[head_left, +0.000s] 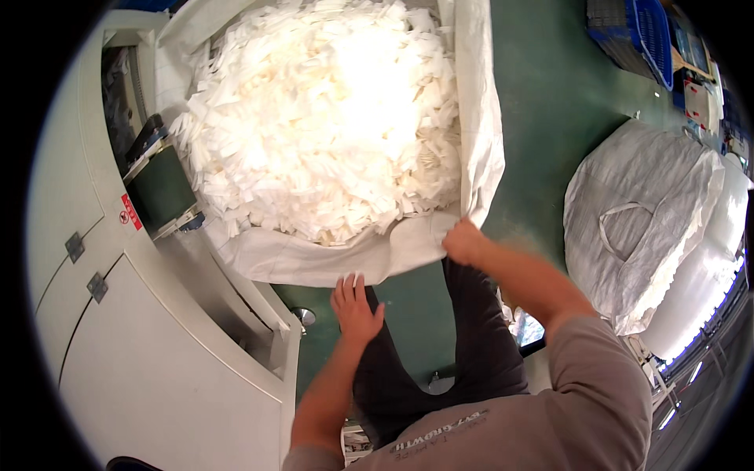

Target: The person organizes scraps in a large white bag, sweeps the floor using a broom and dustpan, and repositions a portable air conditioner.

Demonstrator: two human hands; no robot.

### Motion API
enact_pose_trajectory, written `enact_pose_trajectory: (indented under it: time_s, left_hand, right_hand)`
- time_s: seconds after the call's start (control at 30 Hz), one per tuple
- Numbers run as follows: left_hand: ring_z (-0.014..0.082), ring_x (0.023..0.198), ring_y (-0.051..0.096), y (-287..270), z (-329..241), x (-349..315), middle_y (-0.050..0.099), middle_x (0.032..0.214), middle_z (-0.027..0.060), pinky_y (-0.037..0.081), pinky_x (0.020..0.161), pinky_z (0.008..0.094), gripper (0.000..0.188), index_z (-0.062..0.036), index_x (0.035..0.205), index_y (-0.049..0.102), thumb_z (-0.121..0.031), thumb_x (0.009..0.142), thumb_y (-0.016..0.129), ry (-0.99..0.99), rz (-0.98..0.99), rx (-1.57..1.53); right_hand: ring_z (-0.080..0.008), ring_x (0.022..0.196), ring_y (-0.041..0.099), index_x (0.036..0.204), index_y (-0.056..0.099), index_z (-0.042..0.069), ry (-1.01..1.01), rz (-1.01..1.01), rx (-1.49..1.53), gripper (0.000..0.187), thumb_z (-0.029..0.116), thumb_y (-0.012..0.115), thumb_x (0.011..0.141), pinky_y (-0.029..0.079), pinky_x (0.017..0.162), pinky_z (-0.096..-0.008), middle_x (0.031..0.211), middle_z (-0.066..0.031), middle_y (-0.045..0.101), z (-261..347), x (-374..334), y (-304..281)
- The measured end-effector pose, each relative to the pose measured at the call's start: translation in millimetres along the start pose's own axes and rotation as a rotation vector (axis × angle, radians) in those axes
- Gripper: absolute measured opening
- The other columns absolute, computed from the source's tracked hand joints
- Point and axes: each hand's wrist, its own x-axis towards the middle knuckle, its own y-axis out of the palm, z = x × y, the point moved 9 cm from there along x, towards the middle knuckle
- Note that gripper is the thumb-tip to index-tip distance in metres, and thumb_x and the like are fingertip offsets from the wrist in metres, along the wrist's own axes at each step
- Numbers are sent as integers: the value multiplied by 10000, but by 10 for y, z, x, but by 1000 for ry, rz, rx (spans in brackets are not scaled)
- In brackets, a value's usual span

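A big white woven sack [479, 118] stands open in front of me, heaped with several small white strips of material [330, 118]. My right hand [465, 240] is closed on the sack's near rim at its right corner. My left hand [355, 304] hovers flat with fingers spread just below the near rim, touching or almost touching the fabric; I cannot tell which. My dark trousers [463, 345] show beneath both arms.
A white machine cabinet [141, 345] with a green conveyor belt [161, 188] runs along the left, its belt reaching over the sack's edge. A filled, closed white bulk bag [636, 212] sits to the right. Blue crates [636, 31] stand at the top right on the green floor [550, 102].
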Motion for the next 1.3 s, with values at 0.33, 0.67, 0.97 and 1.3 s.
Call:
enact_pose_trajectory:
  time_s: [0.33, 0.67, 0.97, 1.3]
  left_hand:
    - [389, 1137, 601, 1226, 217, -213, 645, 1208, 220, 469, 980, 487, 431, -39, 1301, 577, -308, 971, 508, 73, 927, 90]
    - [348, 971, 654, 719, -64, -281, 694, 1010, 163, 460, 969, 488, 288, -90, 1149, 633, -217, 900, 565, 200, 553, -5]
    - [307, 1310, 485, -279, 1423, 186, 581, 1317, 140, 272, 1136, 566, 475, -94, 1290, 571, -274, 864, 679, 74, 45, -63]
    - [395, 1480, 180, -777, 2702, 1872, 453, 1480, 150, 143, 1133, 700, 505, -104, 1335, 589, -354, 898, 616, -94, 116, 251]
  right_hand:
    - [-374, 1030, 644, 1047, 726, 56, -144, 167, 367, 442, 454, 625, 883, 476, 939, -506, 1048, -196, 683, 305, -474, -242]
    - [-448, 1412, 335, 1542, 173, -9, 666, -469, 891, 981, 408, 717, 840, 335, 1151, -460, 1515, -291, 350, -1220, 201, -411]
    - [-427, 1345, 448, 1590, 140, 120, -404, -220, 945, 951, 309, 714, 856, 368, 1127, -410, 1488, -283, 418, 2116, 1716, -2662]
    - [-342, 1343, 461, 1528, 348, 122, -88, -137, 1051, 780, 626, 469, 945, 300, 1160, -406, 1508, -190, 436, 2062, 3749, -2400]
